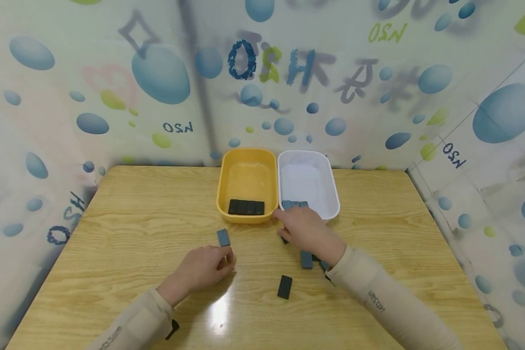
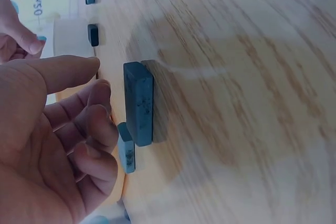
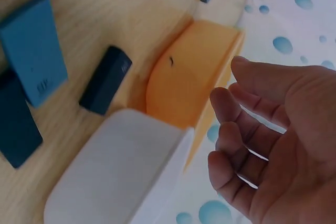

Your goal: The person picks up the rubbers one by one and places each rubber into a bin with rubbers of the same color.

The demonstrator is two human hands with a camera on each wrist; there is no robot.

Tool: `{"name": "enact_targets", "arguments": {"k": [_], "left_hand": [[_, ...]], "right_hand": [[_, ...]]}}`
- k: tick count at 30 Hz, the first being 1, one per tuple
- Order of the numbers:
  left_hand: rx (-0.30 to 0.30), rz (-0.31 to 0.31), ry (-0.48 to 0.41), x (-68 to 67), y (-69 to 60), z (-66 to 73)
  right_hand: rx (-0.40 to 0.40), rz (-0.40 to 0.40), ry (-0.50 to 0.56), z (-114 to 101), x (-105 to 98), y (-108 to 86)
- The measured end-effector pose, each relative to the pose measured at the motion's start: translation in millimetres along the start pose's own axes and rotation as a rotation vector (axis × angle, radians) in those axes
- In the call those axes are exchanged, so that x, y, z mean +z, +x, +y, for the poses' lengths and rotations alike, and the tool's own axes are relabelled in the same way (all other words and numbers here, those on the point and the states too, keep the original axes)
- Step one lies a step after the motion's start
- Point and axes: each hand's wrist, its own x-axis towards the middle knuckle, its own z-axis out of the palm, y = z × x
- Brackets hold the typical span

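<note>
While sorted blocks line the yellow tub and white tub, loose blocks remain; our left grip and right grip are relaxed, empty.

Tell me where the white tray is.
In the head view, the white tray sits by the far edge of the table, just right of centre, immediately right of the yellow tray; the right hand hides part of its near rim.

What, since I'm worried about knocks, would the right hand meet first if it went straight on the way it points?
Probably the yellow bin, at its near right corner, where the right hand points in the head view. Depth is unclear, so it may pass over the rim.
</note>
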Motion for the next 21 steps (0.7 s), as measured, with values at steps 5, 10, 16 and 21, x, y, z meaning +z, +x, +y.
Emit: {"name": "enact_targets", "arguments": {"k": [5, 10, 16, 21], "left_hand": [[-0.017, -0.005, 0.012, -1.3, -3.3, -3.4], [-0.036, 0.005, 0.019, -3.8, -7.4, -7.0], [-0.064, -0.006, 0.013, -6.8, -9.5, -11.8], [-0.107, -0.015, 0.037, -10.4, -11.3, -17.4]], "right_hand": [[-0.035, -0.061, -0.009, -9.1, 9.5, 1.2], [-0.045, -0.135, -0.009, -17.4, 19.3, 6.0], [-0.063, -0.176, -0.003, -25.6, 26.5, 12.3], [-0.084, -0.155, -0.013, -28.8, 31.6, 17.5]]}}
